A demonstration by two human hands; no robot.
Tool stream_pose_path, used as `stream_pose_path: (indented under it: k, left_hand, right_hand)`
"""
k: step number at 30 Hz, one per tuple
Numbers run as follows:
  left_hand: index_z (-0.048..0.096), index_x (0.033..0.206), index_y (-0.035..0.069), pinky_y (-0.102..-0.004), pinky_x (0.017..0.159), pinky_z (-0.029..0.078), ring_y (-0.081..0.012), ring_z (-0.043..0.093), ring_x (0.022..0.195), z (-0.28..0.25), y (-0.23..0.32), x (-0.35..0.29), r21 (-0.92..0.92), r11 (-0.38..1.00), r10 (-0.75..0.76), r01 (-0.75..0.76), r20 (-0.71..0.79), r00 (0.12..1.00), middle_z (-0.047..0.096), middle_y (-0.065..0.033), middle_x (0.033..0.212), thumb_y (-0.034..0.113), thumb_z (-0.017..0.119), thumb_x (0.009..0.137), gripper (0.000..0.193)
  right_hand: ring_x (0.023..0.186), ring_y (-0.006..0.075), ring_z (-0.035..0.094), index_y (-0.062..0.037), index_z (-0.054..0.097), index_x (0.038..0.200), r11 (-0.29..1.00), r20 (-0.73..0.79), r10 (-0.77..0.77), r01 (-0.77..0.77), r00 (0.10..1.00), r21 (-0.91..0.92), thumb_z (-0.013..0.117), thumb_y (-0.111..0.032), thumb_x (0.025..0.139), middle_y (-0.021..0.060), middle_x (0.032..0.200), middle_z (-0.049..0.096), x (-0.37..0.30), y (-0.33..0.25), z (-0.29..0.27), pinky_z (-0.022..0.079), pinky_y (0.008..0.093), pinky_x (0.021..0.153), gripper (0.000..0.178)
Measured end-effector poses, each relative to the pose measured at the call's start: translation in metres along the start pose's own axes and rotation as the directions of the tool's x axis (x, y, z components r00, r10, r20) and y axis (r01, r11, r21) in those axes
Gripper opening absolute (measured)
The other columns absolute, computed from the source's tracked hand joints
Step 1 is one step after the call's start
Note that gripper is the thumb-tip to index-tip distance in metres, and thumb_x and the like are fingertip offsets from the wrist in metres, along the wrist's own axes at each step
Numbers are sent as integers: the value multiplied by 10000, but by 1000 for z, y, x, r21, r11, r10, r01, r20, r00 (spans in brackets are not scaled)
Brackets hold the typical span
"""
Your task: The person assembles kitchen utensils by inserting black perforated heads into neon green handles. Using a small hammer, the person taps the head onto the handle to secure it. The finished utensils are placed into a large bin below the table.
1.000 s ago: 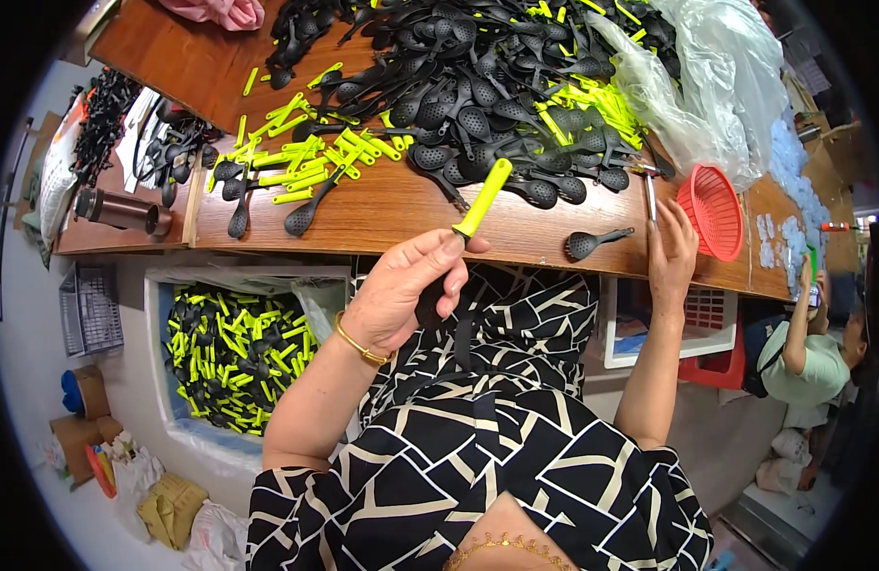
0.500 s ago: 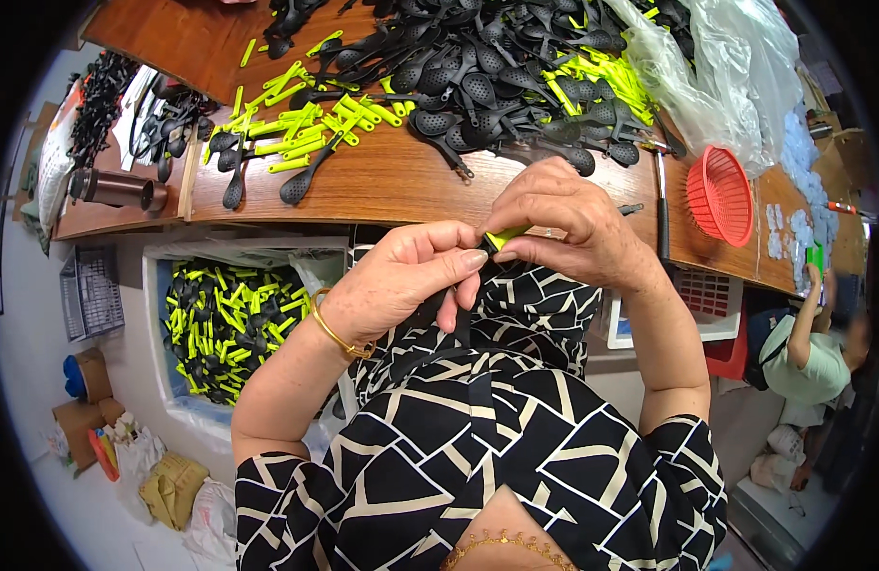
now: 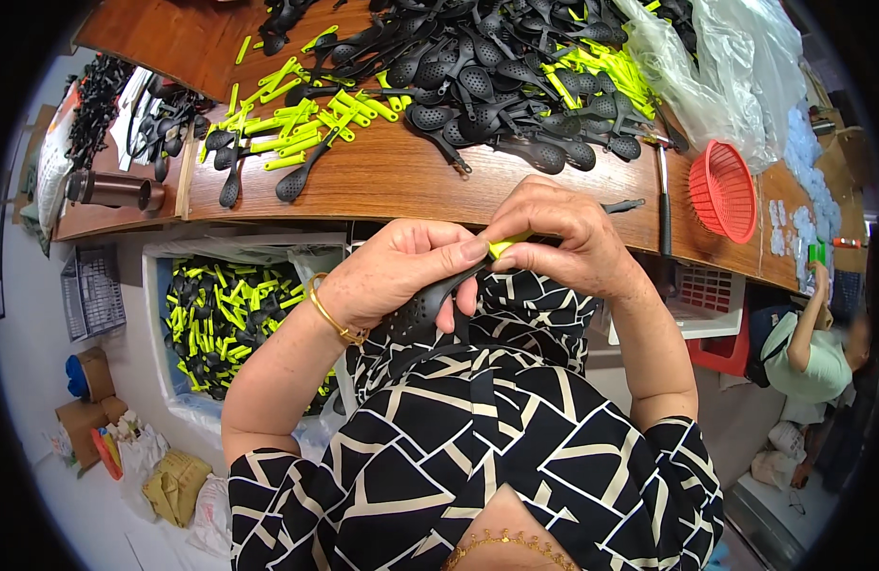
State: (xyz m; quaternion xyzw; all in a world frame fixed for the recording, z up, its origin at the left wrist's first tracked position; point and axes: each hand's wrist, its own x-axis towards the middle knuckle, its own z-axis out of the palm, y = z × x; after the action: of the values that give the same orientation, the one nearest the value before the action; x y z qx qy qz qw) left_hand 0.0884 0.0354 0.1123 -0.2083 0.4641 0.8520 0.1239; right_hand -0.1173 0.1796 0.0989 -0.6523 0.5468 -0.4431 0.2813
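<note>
My left hand (image 3: 394, 271) grips a black perforated spoon (image 3: 422, 309) by its stem, the bowl hanging below my fingers over my lap. Between the fingertips of my right hand (image 3: 571, 238) is a lime-green handle (image 3: 502, 249), mostly hidden by the fingers. Handle and spoon stem meet where the fingertips of both hands come together, just in front of the table edge; how far one sits in the other cannot be seen. Beyond my hands lies a large pile of black perforated spoons (image 3: 478, 81), with loose lime-green handles (image 3: 302, 133) at its left.
A red plastic basket (image 3: 722, 195) and a hammer (image 3: 664, 205) are on the table's right. Clear plastic bags (image 3: 734, 86) lie behind them. Below the table at left, a lined bin (image 3: 164, 366) holds black-and-green utensils. Another person (image 3: 806, 362) works at far right.
The spoon has turned in my left hand, so its perforated bowl now shows below the fingers. Both hands stay together, with the right hand slightly lower.
</note>
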Motion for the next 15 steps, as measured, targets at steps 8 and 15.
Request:
stream_pose_path:
  k: [8, 15]
  left_hand:
    - [662, 994, 52, -166, 488, 465, -47, 585, 516, -2, 2, 0, -95, 995, 21, -23, -21, 1000, 634, 17, 693, 290, 621, 1060, 251]
    - [691, 1099, 2, -152, 463, 446, -26, 550, 491, -4, -7, 11, 25, 999, -25, 28, -82, 996, 608, 26, 666, 243, 624, 1054, 255]
  right_hand:
    - [935, 258, 672, -43, 758, 987, 997, -165, -76, 72, 983, -33, 800, -135, 833, 87, 960, 727, 1, -5, 15, 505, 379, 864, 185]
    - [933, 182, 645, -8, 723, 1024, 823, -576, 236, 154, 783, 547, 696, -142, 987, 88, 1028, 719, -4, 2, 8, 474, 343, 896, 141]
